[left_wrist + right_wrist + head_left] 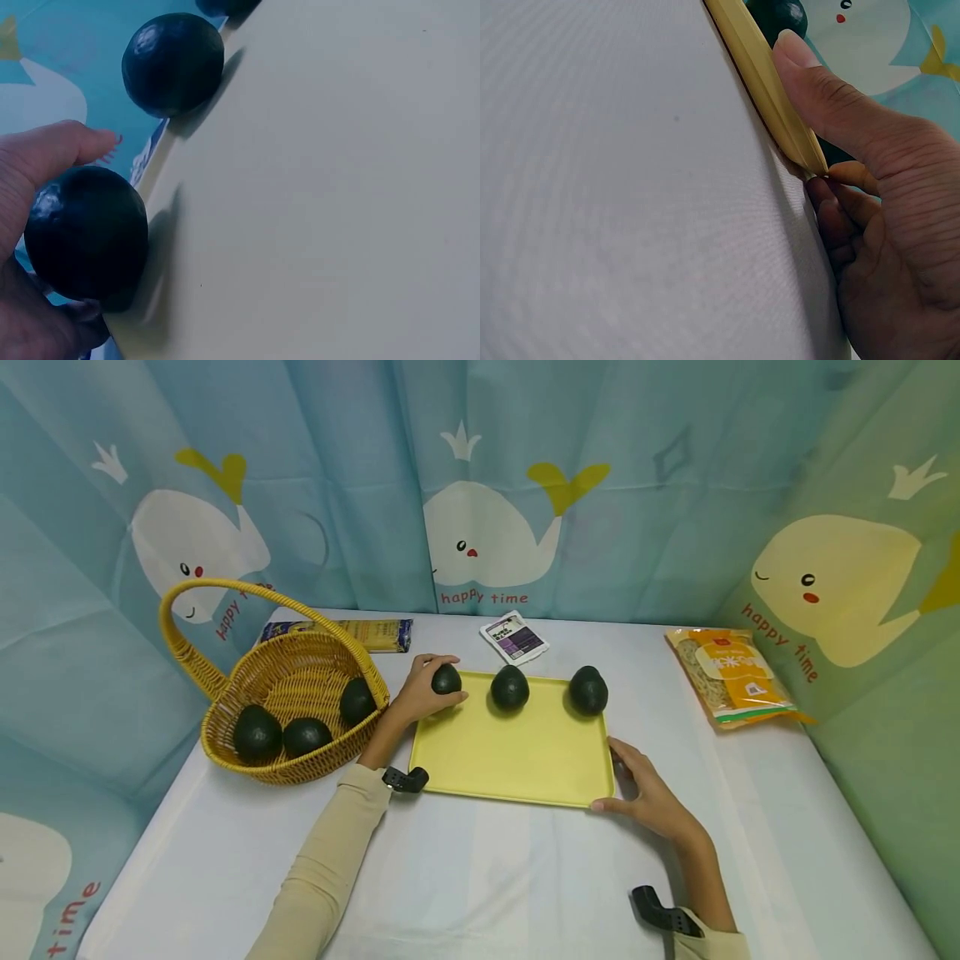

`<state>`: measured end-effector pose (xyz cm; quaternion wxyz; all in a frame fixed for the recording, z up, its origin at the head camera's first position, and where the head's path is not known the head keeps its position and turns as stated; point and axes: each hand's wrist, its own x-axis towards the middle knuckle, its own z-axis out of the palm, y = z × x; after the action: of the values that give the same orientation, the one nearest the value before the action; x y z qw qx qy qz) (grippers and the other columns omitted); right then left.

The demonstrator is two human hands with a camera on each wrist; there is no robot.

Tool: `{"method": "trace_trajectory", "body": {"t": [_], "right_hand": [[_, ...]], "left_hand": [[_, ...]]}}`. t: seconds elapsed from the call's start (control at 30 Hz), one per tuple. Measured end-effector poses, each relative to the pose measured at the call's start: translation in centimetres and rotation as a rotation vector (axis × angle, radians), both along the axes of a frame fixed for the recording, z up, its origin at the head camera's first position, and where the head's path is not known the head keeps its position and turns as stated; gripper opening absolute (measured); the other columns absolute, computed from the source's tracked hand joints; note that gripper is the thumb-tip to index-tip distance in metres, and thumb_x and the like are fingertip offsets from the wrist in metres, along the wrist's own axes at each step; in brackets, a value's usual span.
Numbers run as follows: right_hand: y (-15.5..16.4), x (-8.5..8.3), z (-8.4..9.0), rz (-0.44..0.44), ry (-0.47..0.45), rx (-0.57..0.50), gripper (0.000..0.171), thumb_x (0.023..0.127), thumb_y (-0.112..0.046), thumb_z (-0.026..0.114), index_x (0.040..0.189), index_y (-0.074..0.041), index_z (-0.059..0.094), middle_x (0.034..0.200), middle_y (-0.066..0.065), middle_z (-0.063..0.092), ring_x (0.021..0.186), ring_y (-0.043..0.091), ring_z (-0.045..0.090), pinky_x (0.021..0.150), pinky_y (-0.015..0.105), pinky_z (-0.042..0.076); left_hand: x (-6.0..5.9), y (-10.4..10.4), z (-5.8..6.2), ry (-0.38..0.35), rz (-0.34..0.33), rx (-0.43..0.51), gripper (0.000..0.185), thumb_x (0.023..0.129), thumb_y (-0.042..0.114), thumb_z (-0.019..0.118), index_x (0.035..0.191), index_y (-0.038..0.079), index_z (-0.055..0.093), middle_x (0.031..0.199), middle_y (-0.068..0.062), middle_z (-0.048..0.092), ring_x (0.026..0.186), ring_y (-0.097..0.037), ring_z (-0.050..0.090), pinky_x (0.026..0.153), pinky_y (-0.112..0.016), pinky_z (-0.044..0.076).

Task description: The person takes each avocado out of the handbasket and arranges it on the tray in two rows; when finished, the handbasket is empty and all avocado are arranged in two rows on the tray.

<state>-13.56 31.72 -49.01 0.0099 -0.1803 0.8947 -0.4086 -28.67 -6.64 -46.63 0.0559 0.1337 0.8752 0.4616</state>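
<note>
At the far left corner of the yellow tray, my left hand holds a dark green avocado between thumb and fingers. The left wrist view shows this avocado low over the tray surface, the fingers partly hidden behind it. Two more avocados stand along the tray's far edge, one in the middle and one at the right corner. My right hand grips the tray's near right corner. In the right wrist view its thumb lies along the tray's yellow rim, with curled fingers at the corner.
Left of the tray stands a yellow wicker basket with a tall handle and three avocados inside. Behind it lies a yellow and blue packet. A white and purple packet lies beyond the tray; an orange bag is at the right.
</note>
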Motion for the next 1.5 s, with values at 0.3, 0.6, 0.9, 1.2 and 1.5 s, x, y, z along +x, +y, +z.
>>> {"method": "trace_trajectory", "body": {"t": [0.3, 0.6, 0.9, 1.2, 1.5], "right_hand": [[0.0, 0.0, 0.1, -0.001, -0.023, -0.009, 0.101, 0.072, -0.019, 0.087, 0.152, -0.001, 0.028, 0.147, 0.021, 0.040, 0.130, 0.036, 0.037, 0.094, 0.008, 0.028], [0.1, 0.0, -0.1, 0.004, 0.001, -0.008, 0.101, 0.071, -0.017, 0.088, 0.152, -0.001, 0.029, 0.146, 0.021, 0.041, 0.128, 0.035, 0.038, 0.094, 0.008, 0.029], [-0.1, 0.0, 0.1, 0.009, 0.003, -0.015, 0.101, 0.070, -0.016, 0.088, 0.152, -0.004, 0.030, 0.144, 0.017, 0.044, 0.127, 0.031, 0.040, 0.094, 0.010, 0.031], [-0.2, 0.1, 0.3, 0.000, -0.001, -0.009, 0.101, 0.070, -0.017, 0.088, 0.152, -0.004, 0.031, 0.145, 0.018, 0.043, 0.127, 0.032, 0.041, 0.094, 0.011, 0.031], [0.0, -0.1, 0.0, 0.004, -0.011, -0.009, 0.100, 0.071, -0.020, 0.088, 0.152, -0.003, 0.030, 0.147, 0.019, 0.040, 0.130, 0.035, 0.039, 0.095, 0.009, 0.029]], "left_hand": [[-0.1, 0.0, 0.0, 0.024, 0.019, -0.031, 0.055, 0.084, 0.021, 0.073, 0.135, 0.014, 0.056, 0.147, -0.019, 0.031, 0.123, -0.040, 0.049, 0.095, -0.054, 0.048], [-0.2, 0.0, 0.0, 0.021, 0.018, -0.048, 0.066, 0.081, 0.027, 0.077, 0.141, 0.020, 0.050, 0.150, -0.020, 0.026, 0.127, -0.042, 0.047, 0.097, -0.055, 0.048], [-0.2, 0.1, 0.1, 0.006, 0.016, -0.033, 0.073, 0.080, 0.035, 0.078, 0.144, 0.022, 0.045, 0.152, -0.018, 0.022, 0.127, -0.041, 0.047, 0.098, -0.055, 0.047], [0.0, 0.8, 1.4, 0.093, -0.002, -0.054, 0.071, 0.082, 0.039, 0.077, 0.144, 0.024, 0.046, 0.154, -0.015, 0.021, 0.143, -0.038, 0.027, 0.108, -0.060, 0.035], [1.4, 5.4, 6.3, 0.196, -0.226, -0.115, 0.066, 0.086, 0.036, 0.075, 0.143, 0.017, 0.048, 0.148, -0.012, 0.033, 0.137, -0.031, 0.037, 0.108, -0.054, 0.038]]}}
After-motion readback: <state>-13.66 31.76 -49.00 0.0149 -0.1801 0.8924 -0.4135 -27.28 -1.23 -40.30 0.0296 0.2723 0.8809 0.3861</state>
